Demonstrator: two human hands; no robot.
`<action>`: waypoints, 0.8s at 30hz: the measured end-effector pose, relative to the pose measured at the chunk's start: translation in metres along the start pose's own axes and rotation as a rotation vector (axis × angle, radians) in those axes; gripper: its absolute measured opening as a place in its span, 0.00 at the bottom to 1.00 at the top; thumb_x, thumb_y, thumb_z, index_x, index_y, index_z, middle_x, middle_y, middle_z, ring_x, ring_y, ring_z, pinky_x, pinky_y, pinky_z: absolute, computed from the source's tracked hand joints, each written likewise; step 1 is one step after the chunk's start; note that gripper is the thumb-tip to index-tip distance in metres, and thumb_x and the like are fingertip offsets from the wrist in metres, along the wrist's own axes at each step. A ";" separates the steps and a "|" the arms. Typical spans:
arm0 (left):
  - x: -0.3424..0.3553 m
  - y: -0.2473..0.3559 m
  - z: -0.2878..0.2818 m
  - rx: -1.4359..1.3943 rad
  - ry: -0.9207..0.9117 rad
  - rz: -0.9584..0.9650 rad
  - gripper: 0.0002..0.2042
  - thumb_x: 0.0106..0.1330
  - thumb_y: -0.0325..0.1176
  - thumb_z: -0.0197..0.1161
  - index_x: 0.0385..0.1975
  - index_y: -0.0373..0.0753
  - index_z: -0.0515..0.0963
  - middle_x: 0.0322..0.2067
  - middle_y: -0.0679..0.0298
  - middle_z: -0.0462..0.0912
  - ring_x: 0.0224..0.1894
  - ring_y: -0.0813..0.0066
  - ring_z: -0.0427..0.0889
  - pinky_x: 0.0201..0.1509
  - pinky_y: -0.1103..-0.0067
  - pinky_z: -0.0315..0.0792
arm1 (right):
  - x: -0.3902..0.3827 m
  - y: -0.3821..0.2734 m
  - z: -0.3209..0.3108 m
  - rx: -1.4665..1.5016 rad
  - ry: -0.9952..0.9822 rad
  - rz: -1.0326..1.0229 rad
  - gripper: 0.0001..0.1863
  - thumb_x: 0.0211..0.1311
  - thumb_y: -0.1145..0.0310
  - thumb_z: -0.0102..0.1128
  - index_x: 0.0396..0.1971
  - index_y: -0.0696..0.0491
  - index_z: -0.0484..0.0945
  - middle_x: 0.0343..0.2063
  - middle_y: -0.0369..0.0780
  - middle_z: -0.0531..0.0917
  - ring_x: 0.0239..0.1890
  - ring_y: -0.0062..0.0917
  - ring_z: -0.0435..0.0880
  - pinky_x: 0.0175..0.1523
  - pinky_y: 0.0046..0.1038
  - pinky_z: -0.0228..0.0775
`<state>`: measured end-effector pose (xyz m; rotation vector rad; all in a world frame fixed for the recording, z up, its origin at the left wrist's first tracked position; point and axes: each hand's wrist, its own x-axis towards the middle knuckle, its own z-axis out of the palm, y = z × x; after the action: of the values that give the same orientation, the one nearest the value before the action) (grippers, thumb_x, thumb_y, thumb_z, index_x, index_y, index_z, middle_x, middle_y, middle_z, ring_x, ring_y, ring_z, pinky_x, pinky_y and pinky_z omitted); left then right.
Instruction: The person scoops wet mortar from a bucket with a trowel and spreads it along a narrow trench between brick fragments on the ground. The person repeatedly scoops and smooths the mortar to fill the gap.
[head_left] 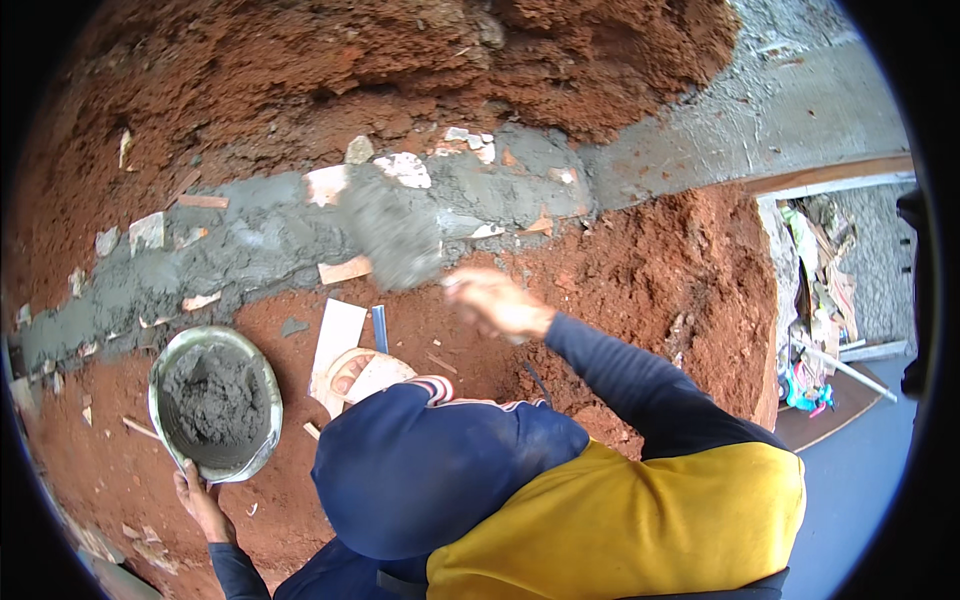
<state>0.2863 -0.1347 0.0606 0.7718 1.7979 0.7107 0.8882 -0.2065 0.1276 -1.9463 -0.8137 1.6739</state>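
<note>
My left hand (pixel 204 508) grips the near rim of a round bucket (pixel 275 405), its fingers under and around the edge. Wet grey mortar (pixel 213 392) fills much of it. Closed around a handle, my right hand (pixel 500 302) holds a trowel (pixel 395 238), blurred by motion, over the low masonry strip. The blade looks grey and mortar-coloured; how much mortar it carries I cannot make out. Beneath it runs the strip of brick and stone pieces (pixel 240 240) smeared with grey mortar. My bent knee and bare foot (pixel 350 378) are below the trowel.
Red soil rises in a bank (pixel 400 70) behind the strip. A concrete beam (pixel 740 130) joins the strip at the right. A white board (pixel 338 335) lies by my foot. Debris (pixel 825 270) and a pale pipe (pixel 850 372) are at the far right.
</note>
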 end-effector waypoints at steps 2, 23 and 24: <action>0.001 -0.005 -0.002 -0.007 0.005 0.027 0.12 0.77 0.49 0.59 0.39 0.50 0.72 0.35 0.76 0.77 0.41 0.86 0.77 0.46 0.78 0.73 | -0.018 0.018 -0.048 -0.211 0.355 -0.202 0.18 0.73 0.54 0.51 0.49 0.51 0.79 0.34 0.37 0.82 0.34 0.23 0.80 0.37 0.32 0.76; 0.000 -0.004 -0.006 0.003 0.006 -0.005 0.10 0.78 0.44 0.58 0.36 0.50 0.70 0.35 0.75 0.78 0.39 0.85 0.78 0.47 0.76 0.74 | 0.051 0.142 -0.193 0.161 0.824 0.382 0.28 0.79 0.44 0.41 0.43 0.55 0.80 0.18 0.36 0.72 0.16 0.25 0.71 0.20 0.35 0.67; -0.001 -0.003 -0.005 0.001 0.009 -0.003 0.10 0.78 0.44 0.58 0.36 0.50 0.70 0.35 0.75 0.79 0.39 0.85 0.78 0.47 0.75 0.75 | 0.052 0.138 -0.194 0.239 0.792 0.319 0.27 0.79 0.45 0.41 0.40 0.54 0.79 0.17 0.35 0.72 0.15 0.25 0.70 0.20 0.34 0.67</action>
<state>0.2810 -0.1383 0.0604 0.7675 1.8075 0.7118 1.1044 -0.2630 0.0298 -2.3563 -0.0059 0.9174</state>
